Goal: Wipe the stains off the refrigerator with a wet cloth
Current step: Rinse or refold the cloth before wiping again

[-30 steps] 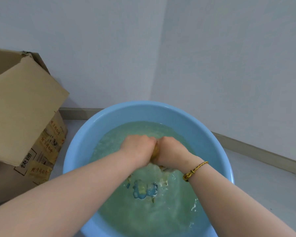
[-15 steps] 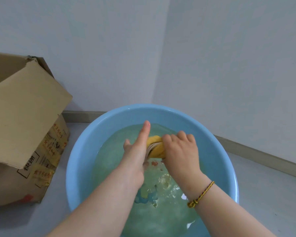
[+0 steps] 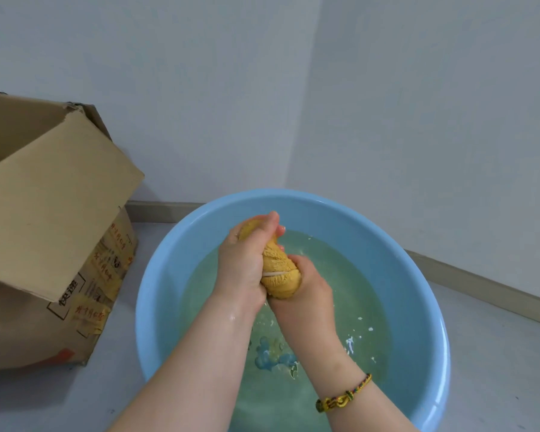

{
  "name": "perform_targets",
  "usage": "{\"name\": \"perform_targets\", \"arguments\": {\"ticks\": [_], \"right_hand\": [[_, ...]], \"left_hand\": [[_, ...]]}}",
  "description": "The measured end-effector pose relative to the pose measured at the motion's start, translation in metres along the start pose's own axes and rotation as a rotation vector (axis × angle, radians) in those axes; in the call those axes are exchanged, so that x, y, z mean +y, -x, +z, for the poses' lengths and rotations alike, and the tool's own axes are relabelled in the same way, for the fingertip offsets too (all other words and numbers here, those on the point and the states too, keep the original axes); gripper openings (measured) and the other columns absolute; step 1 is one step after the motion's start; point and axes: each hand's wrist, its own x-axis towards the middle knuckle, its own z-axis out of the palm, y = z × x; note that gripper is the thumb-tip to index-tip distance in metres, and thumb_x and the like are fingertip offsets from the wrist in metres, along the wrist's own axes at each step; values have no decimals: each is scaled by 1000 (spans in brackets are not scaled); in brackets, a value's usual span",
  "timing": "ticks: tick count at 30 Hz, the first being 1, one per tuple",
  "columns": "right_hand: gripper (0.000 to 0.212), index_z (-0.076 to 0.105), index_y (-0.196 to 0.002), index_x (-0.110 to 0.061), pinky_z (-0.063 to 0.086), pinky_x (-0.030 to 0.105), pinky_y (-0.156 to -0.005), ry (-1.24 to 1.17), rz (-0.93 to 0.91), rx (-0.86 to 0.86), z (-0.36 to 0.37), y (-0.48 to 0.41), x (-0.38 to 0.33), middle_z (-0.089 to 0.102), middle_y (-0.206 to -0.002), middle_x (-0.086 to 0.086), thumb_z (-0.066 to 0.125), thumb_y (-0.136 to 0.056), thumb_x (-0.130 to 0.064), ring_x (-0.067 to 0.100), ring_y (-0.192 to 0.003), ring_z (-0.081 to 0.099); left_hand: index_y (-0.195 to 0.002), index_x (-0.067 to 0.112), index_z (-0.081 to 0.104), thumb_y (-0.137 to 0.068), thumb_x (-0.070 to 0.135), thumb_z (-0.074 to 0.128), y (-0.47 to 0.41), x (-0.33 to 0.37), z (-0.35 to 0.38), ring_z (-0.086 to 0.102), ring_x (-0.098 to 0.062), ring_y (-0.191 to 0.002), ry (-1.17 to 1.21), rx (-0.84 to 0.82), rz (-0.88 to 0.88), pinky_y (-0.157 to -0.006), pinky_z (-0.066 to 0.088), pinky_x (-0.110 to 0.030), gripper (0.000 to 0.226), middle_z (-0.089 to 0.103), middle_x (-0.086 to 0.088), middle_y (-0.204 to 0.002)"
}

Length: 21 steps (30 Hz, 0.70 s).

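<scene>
Cloth: a yellow, nubbly cloth (image 3: 278,271) bunched into a fat roll with a pale stripe across it. It's held up above the water, over the back half of the basin, squeezed between both hands.
Left hand (image 3: 242,265): clenched round the top part of the roll, fingers curled over the far end, so only a bit of yellow pokes out up there. The forearm looks wet and shiny.
Right hand (image 3: 310,288): gripping the bottom part of the roll from the right side, fingers wrapped round behind it where the camera can't really see them.
Hands together: touching, left one stacked above the right along the roll.
Bracelet (image 3: 343,399): braided yellow-and-dark cord on the right wrist.
Basin (image 3: 166,275): big round light-blue plastic one, sitting on the floor in the corner of the room.
Water (image 3: 359,275): greenish, with little white flecks on the surface to the right of the arms, and a blue picture (image 3: 272,358) showing through on the bottom.
Cardboard box (image 3: 50,219): just beside the basin on the left, flap hanging open, red and black print and yellowish tape on its side.
Room: pale walls (image 3: 200,104), grey floor (image 3: 496,344), beige baseboard (image 3: 162,210).
</scene>
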Motion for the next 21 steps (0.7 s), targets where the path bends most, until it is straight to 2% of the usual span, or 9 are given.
{"name": "perform_targets", "arguments": {"ticks": [3,5,10,14,17,19,21], "right_hand": [[26,43,-59,-19,37,23,-53,-10,100,-146,-3,-1,-2,47,-53,-1,59,-76,-8,22,-57,48],[28,43,-55,-14,36,25,-51,-68,126,-218,-10,0,-6,45,-50,1,61,-75,-6,20,-54,43],[36,40,-52,-15,26,12,-36,-189,183,-385,-22,1,-4,36,-31,-12,60,-73,5,6,-29,33],[39,33,-55,-14,20,12,-38,-311,242,-517,-30,-1,-2,29,-32,-7,59,-71,10,10,-31,27],[28,44,-63,-11,24,13,-36,-431,303,-525,-34,1,0,39,-37,-3,69,-65,2,11,-34,36],[21,50,-69,-10,29,19,-40,-481,335,-430,-36,-2,2,47,-41,-2,68,-74,0,13,-39,41],[17,51,-72,-12,33,25,-47,-426,353,-266,-38,-8,4,51,-49,2,67,-77,-10,21,-49,49]], "left_hand": [[-56,12,48,-82,23,61,-3,-1,-1,44,-6,-33,-108,-20,53,-41,37,-12,31,52,6,-38],[-51,11,45,-84,22,60,-2,-1,-1,41,-7,-32,-148,-53,66,-39,34,-12,37,49,5,-37],[-41,18,47,-84,21,57,0,-7,0,40,-8,-33,-119,-135,-1,-38,33,-13,45,48,2,-40],[-33,19,51,-73,29,59,3,-5,2,39,-8,-32,-110,-212,-38,-39,33,-15,42,49,5,-40],[-52,17,56,-84,25,56,5,-6,8,45,-4,-36,-209,-189,-7,-41,38,-13,33,56,8,-46],[-72,16,59,-88,32,51,4,-5,10,55,-4,-47,-214,-187,-43,-51,46,-16,24,64,6,-60],[-82,15,61,-87,37,49,3,-3,9,61,-8,-58,-134,-251,-146,-62,49,-23,25,67,2,-68]]}}
